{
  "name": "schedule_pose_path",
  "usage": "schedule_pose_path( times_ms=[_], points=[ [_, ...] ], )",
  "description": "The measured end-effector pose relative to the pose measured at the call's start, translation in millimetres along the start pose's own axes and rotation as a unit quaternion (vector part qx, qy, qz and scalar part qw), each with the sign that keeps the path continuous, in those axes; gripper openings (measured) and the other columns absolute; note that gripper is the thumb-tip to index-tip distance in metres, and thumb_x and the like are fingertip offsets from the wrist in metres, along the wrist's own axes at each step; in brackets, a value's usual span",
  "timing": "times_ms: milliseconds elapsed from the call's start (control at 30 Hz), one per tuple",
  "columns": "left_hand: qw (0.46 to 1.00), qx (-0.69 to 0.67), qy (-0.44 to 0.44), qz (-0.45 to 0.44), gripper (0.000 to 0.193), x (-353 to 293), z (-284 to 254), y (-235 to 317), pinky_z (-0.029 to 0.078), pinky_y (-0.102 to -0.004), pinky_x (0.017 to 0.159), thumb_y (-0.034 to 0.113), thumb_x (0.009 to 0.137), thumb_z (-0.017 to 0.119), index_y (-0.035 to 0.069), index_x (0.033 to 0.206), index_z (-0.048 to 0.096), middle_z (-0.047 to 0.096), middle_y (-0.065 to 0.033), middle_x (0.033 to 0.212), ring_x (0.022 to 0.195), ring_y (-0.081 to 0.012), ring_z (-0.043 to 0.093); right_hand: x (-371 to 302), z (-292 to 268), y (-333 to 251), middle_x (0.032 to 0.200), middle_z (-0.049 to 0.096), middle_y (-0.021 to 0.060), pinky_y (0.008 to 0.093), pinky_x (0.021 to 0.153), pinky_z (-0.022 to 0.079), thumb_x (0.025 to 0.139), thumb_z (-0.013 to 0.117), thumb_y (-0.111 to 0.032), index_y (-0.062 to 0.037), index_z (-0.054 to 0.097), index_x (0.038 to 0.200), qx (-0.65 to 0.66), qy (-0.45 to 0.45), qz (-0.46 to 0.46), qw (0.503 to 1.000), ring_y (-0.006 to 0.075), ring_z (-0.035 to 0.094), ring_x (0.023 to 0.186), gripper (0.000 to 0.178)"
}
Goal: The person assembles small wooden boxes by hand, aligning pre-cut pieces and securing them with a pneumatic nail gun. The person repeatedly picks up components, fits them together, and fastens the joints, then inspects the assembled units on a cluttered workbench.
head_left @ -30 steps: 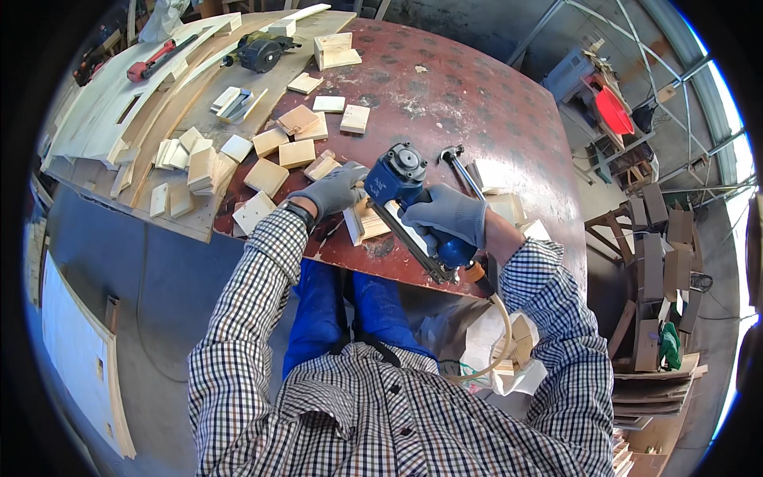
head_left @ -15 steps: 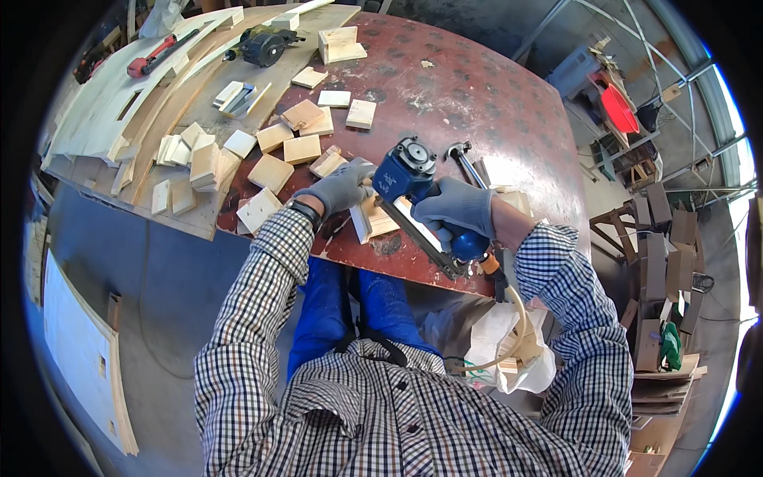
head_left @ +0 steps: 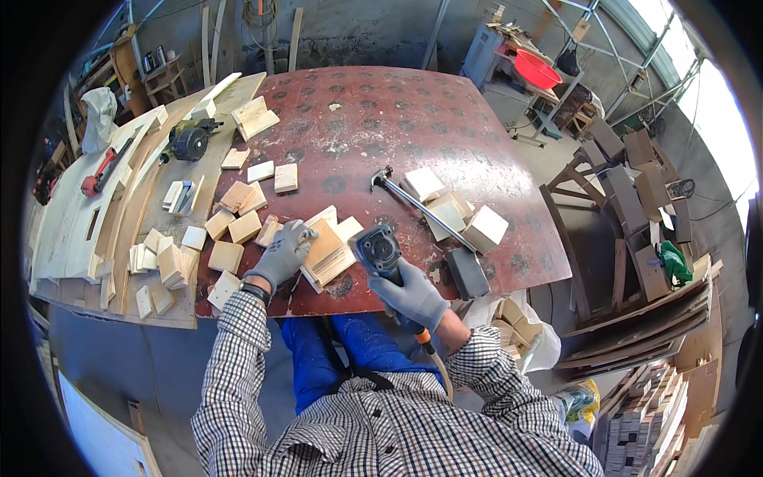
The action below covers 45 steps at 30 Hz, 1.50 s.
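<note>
My gloved left hand is closed on the edge of a small wooden block assembly near the table's front edge. Just right of it, my gloved right hand grips an air nail gun by its handle. The gun's round dark head is uppermost, and its nose is hidden. A pale air hose runs from an orange fitting at the handle down past my waist. Beyond the gun lies a hammer, its head pointing away to the left.
Several loose wood blocks lie left of my left hand. More blocks and a dark box-shaped piece sit by the hammer. A circular saw and a red tool rest on boards. A white sack of offcuts stands below the table.
The nail gun has come away from above the wood and turned, back toward my body on the right. My left hand stays at the assembly. The view has shifted, showing more of the far table.
</note>
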<state>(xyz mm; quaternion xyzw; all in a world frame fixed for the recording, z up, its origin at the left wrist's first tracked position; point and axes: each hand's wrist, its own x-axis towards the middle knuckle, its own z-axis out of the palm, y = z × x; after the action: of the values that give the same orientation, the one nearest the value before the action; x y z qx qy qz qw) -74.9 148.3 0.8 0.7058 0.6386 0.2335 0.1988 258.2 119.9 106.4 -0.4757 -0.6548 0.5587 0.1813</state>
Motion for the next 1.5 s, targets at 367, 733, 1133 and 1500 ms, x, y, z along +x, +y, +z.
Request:
schedule_pose_path(
  times_ms=[367, 733, 1133, 1500],
  points=[
    [0.957, 0.29, -0.026, -0.02, 0.089, -2.7, 9.0, 74.6, 0.032, -0.0701, 0.12, 0.046, 0.083, 0.079, 0.036, 0.164, 0.043, 0.03, -0.0139, 0.172, 0.158, -0.0444, 0.028, 93.8, -16.6, 64.5, 0.13, 0.065, 0.0293, 0.0537, 0.095, 0.055, 0.101, 0.065, -0.036, 0.0079, 0.027, 0.161, -0.512, 0.121, -0.029, 0.85, 0.0441, 0.07, 0.112, 0.084],
    [0.965, 0.236, 0.111, -0.023, 0.091, -30.1, 39.1, 64.9, 0.027, -0.064, 0.127, 0.035, 0.089, 0.082, 0.014, 0.166, 0.037, 0.034, -0.0149, 0.17, 0.158, -0.041, 0.029, 131.9, 13.3, 39.3, 0.132, 0.061, 0.0172, 0.0519, 0.095, 0.048, 0.094, 0.072, -0.036, -0.0027, 0.052, 0.146, -0.473, 0.332, -0.209, 0.789, 0.035, 0.06, 0.12, 0.064],
    [0.97, 0.085, 0.213, -0.077, 0.117, -57.9, 69.0, 64.2, 0.029, -0.0615, 0.125, 0.038, 0.078, 0.092, -0.002, 0.163, 0.023, 0.023, -0.0304, 0.169, 0.157, -0.0494, 0.026, 111.8, 99.6, 71.5, 0.145, 0.059, 0.0278, 0.0469, 0.115, 0.046, 0.098, 0.073, -0.038, 0.0052, 0.057, 0.144, 0.003, 0.243, -0.189, 0.952, 0.0428, 0.055, 0.138, 0.065],
    [0.964, -0.078, 0.253, 0.026, 0.112, -99.5, 49.6, 87.2, 0.026, -0.0562, 0.13, 0.047, 0.089, 0.084, 0.006, 0.17, 0.02, 0.023, -0.0238, 0.173, 0.161, -0.0404, 0.024, 43.0, 54.3, 37.3, 0.136, 0.052, 0.0206, 0.0456, 0.11, 0.047, 0.076, 0.088, -0.017, 0.0014, 0.046, 0.151, -0.008, 0.299, -0.349, 0.888, 0.0357, 0.053, 0.126, 0.088]
  ],
)
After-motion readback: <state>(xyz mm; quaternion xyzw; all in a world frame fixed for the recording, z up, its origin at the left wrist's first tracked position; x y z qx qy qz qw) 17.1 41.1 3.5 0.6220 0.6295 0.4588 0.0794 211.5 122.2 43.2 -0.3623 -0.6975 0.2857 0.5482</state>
